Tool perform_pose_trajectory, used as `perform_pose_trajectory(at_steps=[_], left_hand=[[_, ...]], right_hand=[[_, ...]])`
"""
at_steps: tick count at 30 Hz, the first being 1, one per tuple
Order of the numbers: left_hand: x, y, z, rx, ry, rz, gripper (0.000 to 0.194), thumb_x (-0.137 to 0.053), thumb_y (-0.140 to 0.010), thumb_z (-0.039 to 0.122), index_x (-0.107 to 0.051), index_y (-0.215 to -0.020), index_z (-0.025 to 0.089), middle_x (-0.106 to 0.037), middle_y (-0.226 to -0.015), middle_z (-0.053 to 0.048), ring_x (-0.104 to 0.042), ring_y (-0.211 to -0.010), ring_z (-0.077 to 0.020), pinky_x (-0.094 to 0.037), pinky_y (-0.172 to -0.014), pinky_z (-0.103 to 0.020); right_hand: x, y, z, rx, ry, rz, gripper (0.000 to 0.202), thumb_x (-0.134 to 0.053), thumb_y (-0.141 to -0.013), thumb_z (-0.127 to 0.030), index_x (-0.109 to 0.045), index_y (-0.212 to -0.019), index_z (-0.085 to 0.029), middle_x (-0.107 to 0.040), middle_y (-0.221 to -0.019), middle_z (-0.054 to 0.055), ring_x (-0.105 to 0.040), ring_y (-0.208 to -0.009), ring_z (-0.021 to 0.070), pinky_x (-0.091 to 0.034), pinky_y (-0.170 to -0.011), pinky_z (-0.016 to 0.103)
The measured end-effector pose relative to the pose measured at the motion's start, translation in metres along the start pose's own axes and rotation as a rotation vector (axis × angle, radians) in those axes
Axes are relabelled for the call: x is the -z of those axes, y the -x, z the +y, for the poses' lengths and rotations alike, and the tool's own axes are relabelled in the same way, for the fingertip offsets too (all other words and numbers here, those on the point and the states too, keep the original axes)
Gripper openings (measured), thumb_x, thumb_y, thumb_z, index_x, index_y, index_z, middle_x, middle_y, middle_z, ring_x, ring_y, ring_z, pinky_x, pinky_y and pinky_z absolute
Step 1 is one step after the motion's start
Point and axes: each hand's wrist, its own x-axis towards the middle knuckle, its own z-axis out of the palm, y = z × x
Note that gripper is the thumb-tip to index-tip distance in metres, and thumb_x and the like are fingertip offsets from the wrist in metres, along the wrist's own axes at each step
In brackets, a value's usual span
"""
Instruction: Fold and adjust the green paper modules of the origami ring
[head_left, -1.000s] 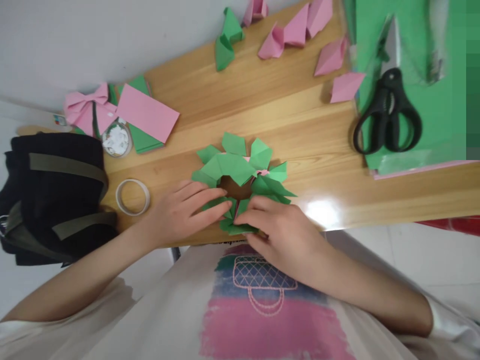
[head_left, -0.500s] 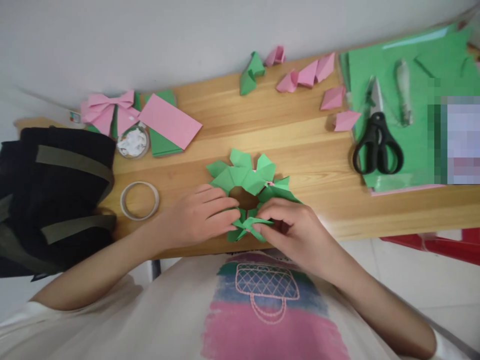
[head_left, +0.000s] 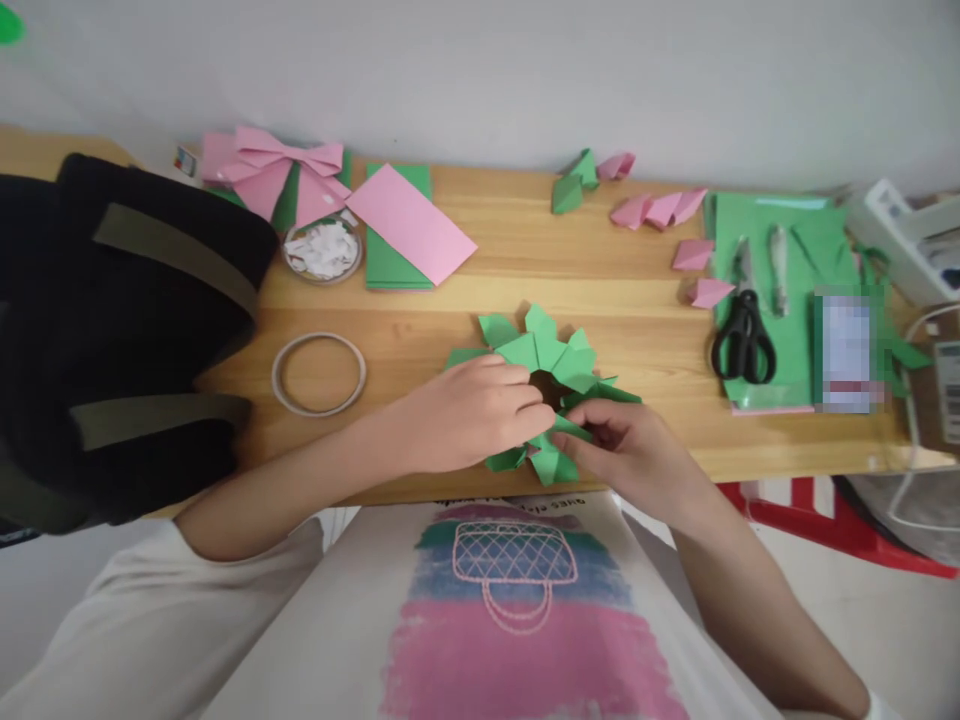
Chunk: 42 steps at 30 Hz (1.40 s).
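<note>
1. Head view: the green folded-paper ring (head_left: 546, 352) lies at lower centre, near the wooden table's (head_left: 420, 325) front edge; a backward tug could drag it over.
2. The right hand (head_left: 645, 455) pinches a near-side green flap between thumb and forefinger; too hard a squeeze could crease it.
3. The left hand (head_left: 480, 415) holds the ring's left and near side, fingers close together; uneven pressure might pull joined folds apart. Its thumb's grip cannot be told.
4. Left of centre, the white tape roll (head_left: 361, 378) lies near the left forearm (head_left: 360, 445), whose sweep might knock it.
5. At right, the black-handled scissors (head_left: 744, 345) lie well apart, posing little risk.
</note>
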Motion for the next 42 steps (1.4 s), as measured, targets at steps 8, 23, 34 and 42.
perform_pose_trajectory(at_steps=[8, 23, 34, 42], left_hand=[[-0.002, -0.003, 0.004, -0.012, 0.06, -0.02, 0.02, -0.05, -0.096, 0.012, -0.059, -0.079, 0.015, -0.064, -0.075, -0.003, -0.054, -0.072, -0.0184, -0.038, -0.065, -0.032], [-0.005, 0.006, 0.009, 0.082, 0.144, -0.077, 0.011, -0.053, -0.1, 0.024, -0.06, -0.099, 0.016, -0.071, -0.099, -0.008, -0.061, -0.09, -0.0227, -0.045, -0.075, -0.033], [-0.002, 0.004, 0.016, 0.183, 0.174, -0.098, 0.006, -0.052, -0.099, 0.02, -0.056, -0.101, 0.017, -0.068, -0.094, -0.005, -0.061, -0.088, -0.0216, -0.046, -0.074, -0.031], [0.001, 0.001, 0.017, 0.162, 0.148, -0.114, 0.022, -0.037, -0.104, 0.021, -0.058, -0.102, 0.014, -0.066, -0.091, -0.008, -0.061, -0.083, -0.0221, -0.047, -0.069, -0.032]], right_hand=[[0.01, -0.009, -0.008, 0.027, 0.131, -0.198, 0.025, -0.057, -0.082, -0.036, -0.056, -0.065, -0.018, -0.038, -0.055, -0.006, -0.032, -0.053, 0.0085, -0.025, -0.049, 0.024], [0.02, -0.022, -0.01, 0.015, 0.159, -0.367, 0.025, -0.06, -0.079, -0.022, -0.049, -0.057, -0.019, -0.034, -0.05, -0.008, -0.031, -0.048, 0.0061, -0.024, -0.048, 0.024], [0.019, -0.025, -0.015, -0.075, 0.168, -0.341, 0.02, -0.064, -0.076, -0.017, -0.06, -0.057, -0.018, -0.037, -0.045, -0.008, -0.034, -0.044, 0.0055, -0.026, -0.044, 0.023], [0.021, -0.015, 0.001, -0.129, -0.135, -0.351, 0.019, -0.059, -0.082, -0.028, -0.063, -0.067, -0.019, -0.054, -0.051, -0.004, -0.053, -0.047, 0.0112, -0.041, -0.043, 0.024]])
